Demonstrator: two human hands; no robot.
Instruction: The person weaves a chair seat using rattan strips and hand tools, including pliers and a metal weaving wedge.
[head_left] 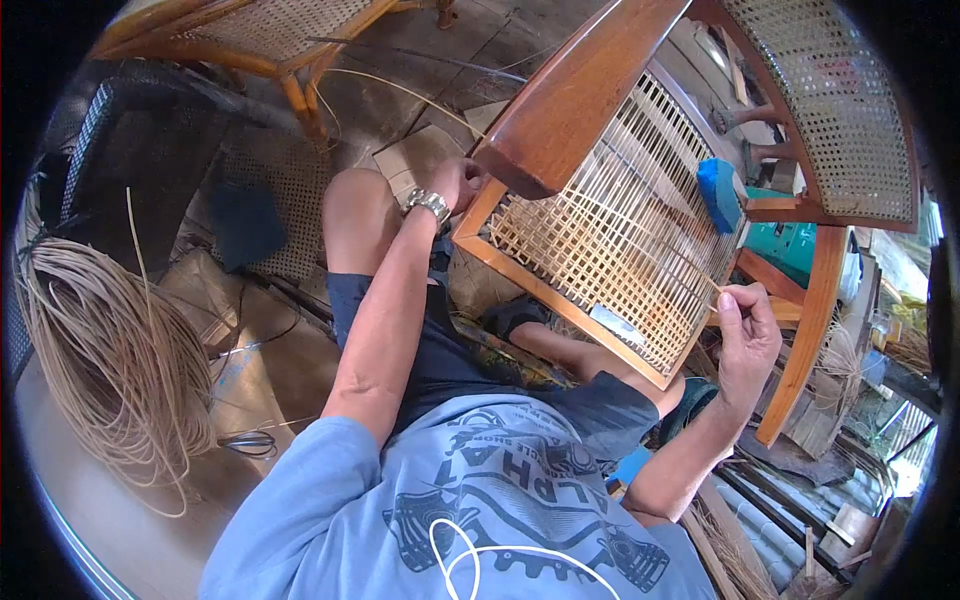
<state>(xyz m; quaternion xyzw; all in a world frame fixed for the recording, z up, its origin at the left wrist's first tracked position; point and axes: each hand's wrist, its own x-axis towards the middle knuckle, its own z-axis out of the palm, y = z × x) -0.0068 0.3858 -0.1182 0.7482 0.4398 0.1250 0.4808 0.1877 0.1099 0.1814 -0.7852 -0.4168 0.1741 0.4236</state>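
Observation:
A wooden chair lies tilted across my lap, its seat frame (560, 293) strung with pale cane strands (640, 170). An open grid of woven cane (570, 250) covers the nearer part of the seat. My right hand (748, 335), at the seat's right edge, pinches the end of a cane strand (712, 284) between thumb and fingers. My left hand (460, 184), with a metal watch (430, 205) on its wrist, is at the left corner of the frame beside the wooden armrest (580, 100). Its fingertips are hidden there.
A large bundle of loose cane (110, 350) hangs at the left. Another cane-seated chair (270, 40) stands at the upper left. Blue material (718, 195) sits at the seat's far right corner. Wood scraps and strips (800, 510) lie at the lower right.

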